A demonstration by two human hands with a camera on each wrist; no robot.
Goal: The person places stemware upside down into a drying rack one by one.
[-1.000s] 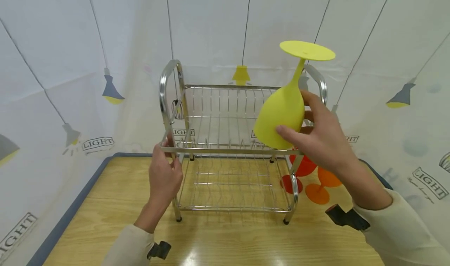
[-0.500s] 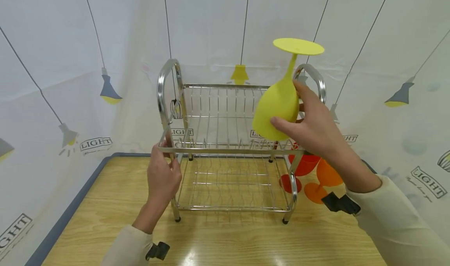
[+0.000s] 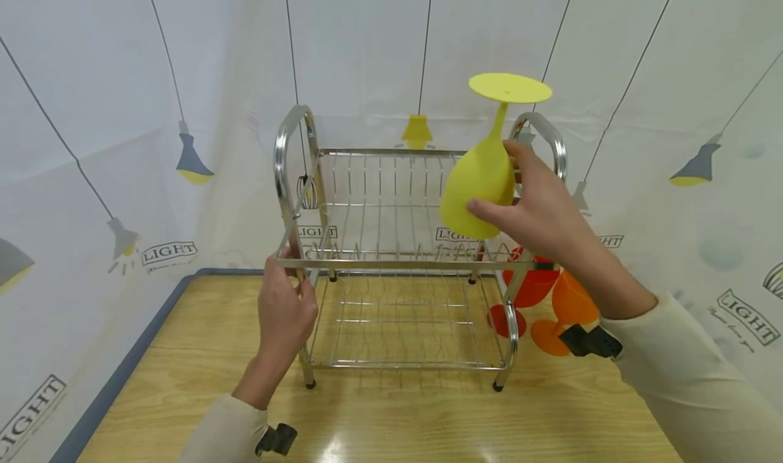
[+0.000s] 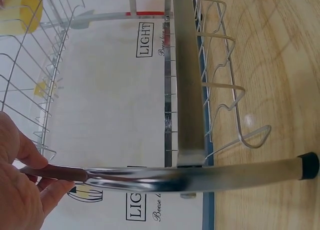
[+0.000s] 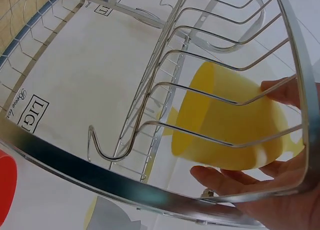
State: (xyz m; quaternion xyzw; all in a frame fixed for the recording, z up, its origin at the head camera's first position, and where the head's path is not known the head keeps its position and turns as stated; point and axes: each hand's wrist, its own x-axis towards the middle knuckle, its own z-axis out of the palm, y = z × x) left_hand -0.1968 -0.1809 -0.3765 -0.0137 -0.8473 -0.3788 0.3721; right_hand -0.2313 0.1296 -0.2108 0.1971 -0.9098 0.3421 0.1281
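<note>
The steel rack, gripped at its side by the left hand, might slide or tip if that hold slackened. Pinched in the right hand, the goblet could catch on wires below that hand if lowered at its present slant. It looks plain matt yellow, upside down: deep bowl, flat round foot, slim stem.

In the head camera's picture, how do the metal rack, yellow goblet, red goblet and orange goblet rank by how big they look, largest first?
1. Metal rack
2. Yellow goblet, held up, perhaps nearer the camera
3. Red goblet and orange goblet: both partly hidden, too alike to rank
</note>
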